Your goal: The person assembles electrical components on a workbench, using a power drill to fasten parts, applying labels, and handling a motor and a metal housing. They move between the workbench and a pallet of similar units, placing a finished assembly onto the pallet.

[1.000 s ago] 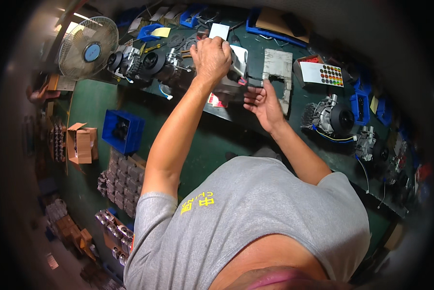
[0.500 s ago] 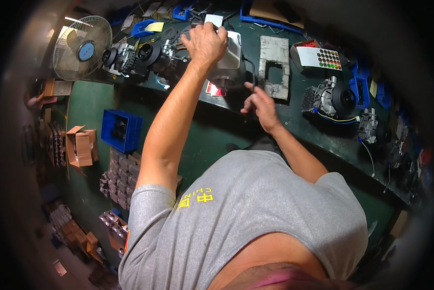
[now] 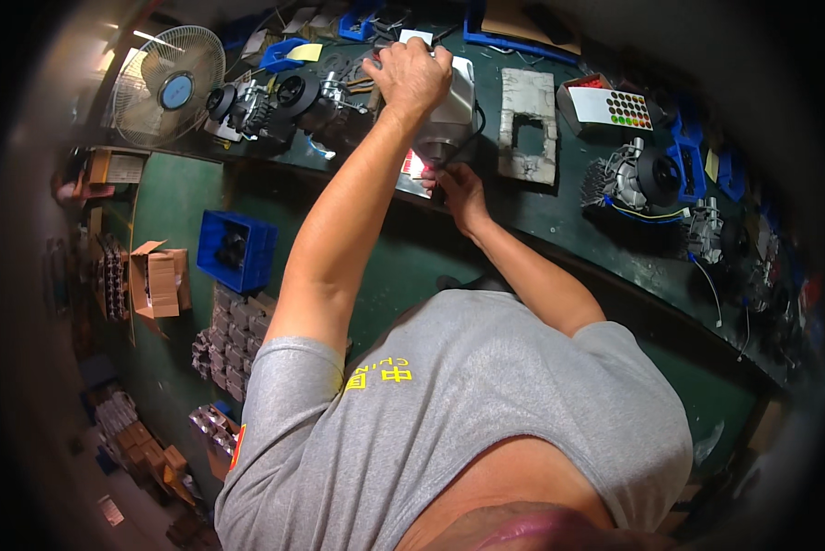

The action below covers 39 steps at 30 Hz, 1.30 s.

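the right hand (image 3: 454, 188) has slid in under the grey metal housing (image 3: 449, 115), fingers curled beneath it; left hand (image 3: 411, 73) grips its top, upper centre.

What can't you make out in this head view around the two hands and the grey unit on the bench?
- Left hand covers the top of the grey unit; its grip there is hidden.
- Right hand sits under the unit; its fingertips and whatever they touch are hidden.
- Near bench edge: blocked by the person's own torso.
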Available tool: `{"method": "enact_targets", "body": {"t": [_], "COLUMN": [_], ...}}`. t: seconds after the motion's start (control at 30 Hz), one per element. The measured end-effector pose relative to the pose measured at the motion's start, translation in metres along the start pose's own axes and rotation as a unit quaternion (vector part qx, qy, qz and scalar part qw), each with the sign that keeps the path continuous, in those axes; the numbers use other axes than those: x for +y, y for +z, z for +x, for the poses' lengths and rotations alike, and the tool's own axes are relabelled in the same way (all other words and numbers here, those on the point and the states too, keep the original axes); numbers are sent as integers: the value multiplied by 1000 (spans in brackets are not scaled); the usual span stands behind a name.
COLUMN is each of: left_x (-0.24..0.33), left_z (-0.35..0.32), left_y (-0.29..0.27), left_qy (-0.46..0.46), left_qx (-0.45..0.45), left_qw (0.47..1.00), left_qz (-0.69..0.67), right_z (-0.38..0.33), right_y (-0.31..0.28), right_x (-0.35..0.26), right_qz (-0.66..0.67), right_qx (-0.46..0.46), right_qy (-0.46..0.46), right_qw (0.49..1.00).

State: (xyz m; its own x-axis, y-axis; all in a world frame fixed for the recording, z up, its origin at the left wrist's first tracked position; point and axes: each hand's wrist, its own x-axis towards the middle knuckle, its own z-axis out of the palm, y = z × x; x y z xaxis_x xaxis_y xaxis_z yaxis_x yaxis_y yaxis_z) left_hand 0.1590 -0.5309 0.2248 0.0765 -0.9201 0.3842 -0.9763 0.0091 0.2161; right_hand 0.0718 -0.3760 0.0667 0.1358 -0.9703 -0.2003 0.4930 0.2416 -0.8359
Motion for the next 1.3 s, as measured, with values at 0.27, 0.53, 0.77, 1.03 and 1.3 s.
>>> {"method": "enact_targets", "body": {"t": [0.27,0.53,0.77,1.03,1.3], "left_x": [-1,-7,-7,-15,-26], "left_z": [-2,0,-3,-4,-46], "left_y": [-2,-8,-8,0,-28], "left_qy": [6,6,15,26,-18], "left_qx": [-10,-36,-33,-3,11], "left_qw": [1000,998,998,999,992], "left_qz": [-9,-50,-50,-42,-125], "right_z": [19,41,42,28,95], "right_y": [5,-24,-27,-34,-124], "right_x": [16,6,1,-4,20], "right_qz": [17,-345,-429,-398,-178], "right_qx": [59,105,197,232,227], "right_qy": [51,-113,-137,-72,97], "right_qw": [997,926,871,885,953]}}
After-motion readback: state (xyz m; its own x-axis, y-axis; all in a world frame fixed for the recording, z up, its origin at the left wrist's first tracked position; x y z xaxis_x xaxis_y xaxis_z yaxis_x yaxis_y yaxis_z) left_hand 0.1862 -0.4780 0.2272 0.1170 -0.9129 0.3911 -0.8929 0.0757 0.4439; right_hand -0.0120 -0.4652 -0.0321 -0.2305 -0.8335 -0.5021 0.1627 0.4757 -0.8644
